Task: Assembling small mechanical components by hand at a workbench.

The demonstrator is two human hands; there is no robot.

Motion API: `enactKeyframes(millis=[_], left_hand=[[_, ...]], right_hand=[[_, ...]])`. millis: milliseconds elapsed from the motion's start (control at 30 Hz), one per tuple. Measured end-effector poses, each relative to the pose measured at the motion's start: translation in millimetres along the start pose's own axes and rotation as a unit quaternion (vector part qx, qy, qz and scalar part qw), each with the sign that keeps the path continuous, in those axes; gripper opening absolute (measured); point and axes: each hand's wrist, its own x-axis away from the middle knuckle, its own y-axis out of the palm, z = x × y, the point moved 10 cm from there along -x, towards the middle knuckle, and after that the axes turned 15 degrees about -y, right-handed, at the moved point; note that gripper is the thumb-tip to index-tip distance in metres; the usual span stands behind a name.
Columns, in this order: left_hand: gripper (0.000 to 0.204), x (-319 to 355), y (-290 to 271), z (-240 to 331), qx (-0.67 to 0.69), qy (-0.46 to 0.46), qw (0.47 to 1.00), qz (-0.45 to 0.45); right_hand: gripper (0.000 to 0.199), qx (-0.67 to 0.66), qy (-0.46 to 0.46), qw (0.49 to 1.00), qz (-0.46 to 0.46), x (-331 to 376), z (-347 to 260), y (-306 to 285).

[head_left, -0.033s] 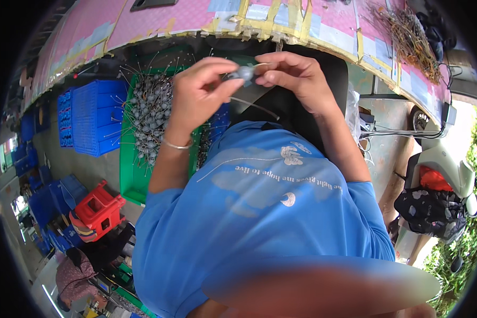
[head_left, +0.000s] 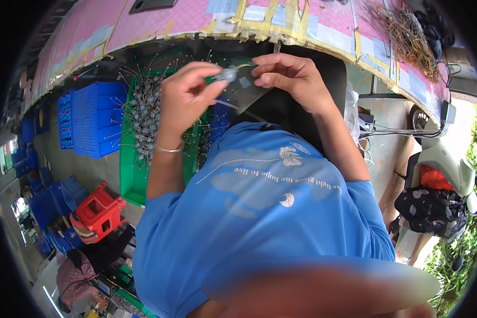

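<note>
Fingers of my left hand [head_left: 188,95] pinch the grey rounded piece [head_left: 228,74], and it's just shifted leftward, away from my right hand [head_left: 296,80]! So the gap opens up, pale wire [head_left: 242,65] bridging it towards my curled right fingertips; whether they grip it, I can't tell. Down left, the green crate [head_left: 131,185] holds similar wired pieces [head_left: 148,114]; ahead runs the pink-covered bench [head_left: 193,15].

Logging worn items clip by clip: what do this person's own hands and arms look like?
The left hand and right hand are ungloved. A silvery bangle circles the left wrist; the right shows none. Both blue sleeves are short.
</note>
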Motion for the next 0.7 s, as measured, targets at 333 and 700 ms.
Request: enactKeyframes(millis=[333, 700], left_hand=[[0.032, 23, -131, -74, -0.231, -0.149, 0.947, 0.169], [0.025, -174, 107, 79, -0.147, 0.211, 0.966, 0.025]], right_hand=[[0.019, 0.333, -0.117, 0.913, 0.202, 25, -80, -130], [0.025, 0.762, 0.018, 0.587, 0.272, 52, -142, -217]])
